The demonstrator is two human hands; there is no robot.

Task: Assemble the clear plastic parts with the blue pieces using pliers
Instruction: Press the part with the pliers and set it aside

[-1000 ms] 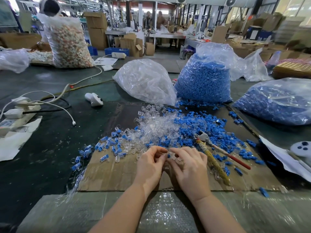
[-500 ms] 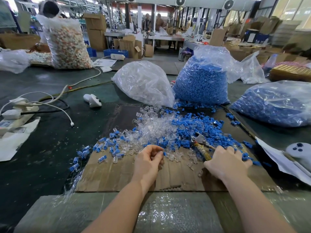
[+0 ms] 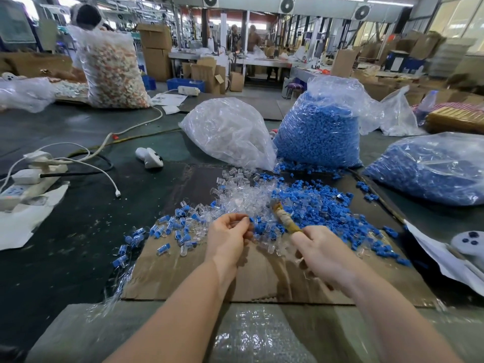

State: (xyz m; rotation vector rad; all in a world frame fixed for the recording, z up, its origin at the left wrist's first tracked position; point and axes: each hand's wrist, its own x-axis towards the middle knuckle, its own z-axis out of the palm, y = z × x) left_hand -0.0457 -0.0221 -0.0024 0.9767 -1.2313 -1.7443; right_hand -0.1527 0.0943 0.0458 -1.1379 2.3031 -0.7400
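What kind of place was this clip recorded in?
Most likely a factory assembly floor: bulk plastic bags of blue pieces and clear parts stand on the workbench, with stacked cardboard boxes and further work tables behind.

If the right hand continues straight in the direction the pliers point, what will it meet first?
Probably the heap of loose clear plastic parts beside the scattered blue plastic pieces. The right hand grips the tape-wrapped pliers, which point up-left toward that heap; depth is unclear, so they may already touch.

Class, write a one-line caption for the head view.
Right hand grips pliers; left hand pinches a clear part.
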